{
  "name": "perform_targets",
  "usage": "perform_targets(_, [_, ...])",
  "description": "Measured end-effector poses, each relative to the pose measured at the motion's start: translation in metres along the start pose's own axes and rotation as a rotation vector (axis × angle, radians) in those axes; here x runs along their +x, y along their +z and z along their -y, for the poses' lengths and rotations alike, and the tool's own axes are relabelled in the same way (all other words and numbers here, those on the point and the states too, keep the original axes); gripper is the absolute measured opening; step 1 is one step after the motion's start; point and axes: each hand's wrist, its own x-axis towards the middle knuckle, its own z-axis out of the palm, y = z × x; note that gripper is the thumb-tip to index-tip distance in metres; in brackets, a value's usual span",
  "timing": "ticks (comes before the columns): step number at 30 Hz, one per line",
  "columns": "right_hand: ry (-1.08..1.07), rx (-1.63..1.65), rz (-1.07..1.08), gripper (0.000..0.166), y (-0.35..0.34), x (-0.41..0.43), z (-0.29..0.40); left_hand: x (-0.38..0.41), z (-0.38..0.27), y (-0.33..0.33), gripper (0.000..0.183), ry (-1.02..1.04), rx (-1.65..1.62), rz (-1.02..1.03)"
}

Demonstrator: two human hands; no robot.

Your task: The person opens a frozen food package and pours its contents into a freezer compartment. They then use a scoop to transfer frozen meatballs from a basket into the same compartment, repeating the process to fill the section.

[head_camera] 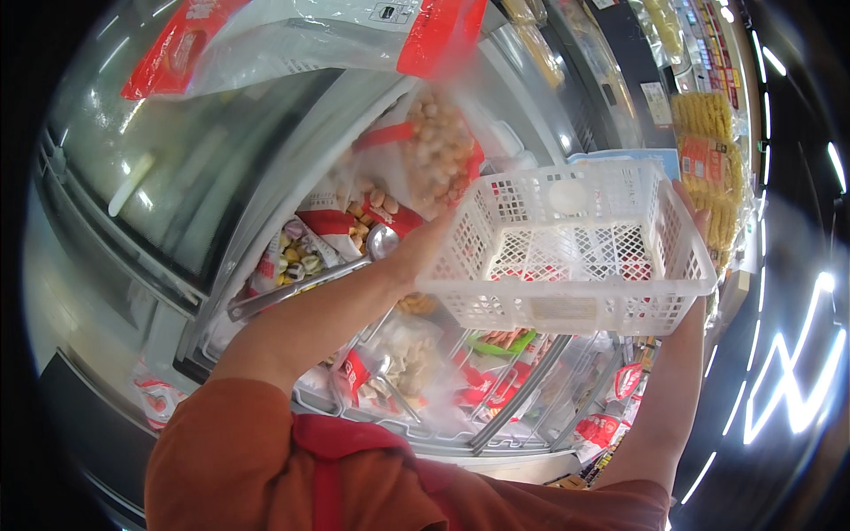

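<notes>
A white perforated plastic basket is held up over the open chest freezer, its inside holding nothing that I can make out. My left hand is at the basket's left side, mostly hidden by its wall. At the right side my right hand grips the basket, with only some fingers showing past the rim. Below and left of the basket lie bags of frozen balls and a bag of yellow and dark pieces. A metal scoop rests beside them, its handle running under my left forearm.
The freezer's glass lid is at the left. Wire dividers separate bagged frozen food below. A clear and red plastic bag hangs at the top. Packs of dried noodles stand at the right, close to my right hand.
</notes>
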Motion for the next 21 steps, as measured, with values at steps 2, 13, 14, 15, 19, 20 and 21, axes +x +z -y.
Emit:
perform_targets(2, [-0.032, 0.052, 0.026, 0.073, -0.005, -0.018, 0.003, -0.009, 0.001, 0.019, 0.045, -0.019, 0.049, -0.099])
perform_targets(13, [-0.349, 0.114, -0.063, 0.081, -0.010, -0.176, -0.031, -0.111, 0.030, 0.049, 0.041, -0.267, 0.310, -0.423])
perform_targets(14, [-0.364, 0.234, -0.155, 0.089, 0.010, -0.188, -0.029, -0.127, 0.035, 0.045, 0.041, -0.264, 0.396, -0.403])
perform_targets(15, [-0.384, 0.171, -0.196, 0.093, 0.011, -0.210, -0.024, -0.139, 0.038, 0.042, 0.042, -0.298, 0.470, -0.360])
perform_targets(19, [-0.324, 0.255, -0.299, 0.097, 0.041, -0.257, -0.035, -0.197, 0.049, 0.047, 0.060, -0.093, 0.654, -0.456])
perform_targets(20, [-0.349, 0.315, -0.216, 0.096, 0.037, -0.265, -0.045, -0.211, 0.048, 0.066, 0.065, 0.047, 0.626, -0.441])
perform_targets(21, [-0.374, 0.363, -0.146, 0.094, 0.022, -0.275, -0.060, -0.225, 0.046, 0.080, 0.068, 0.068, 0.584, -0.472])
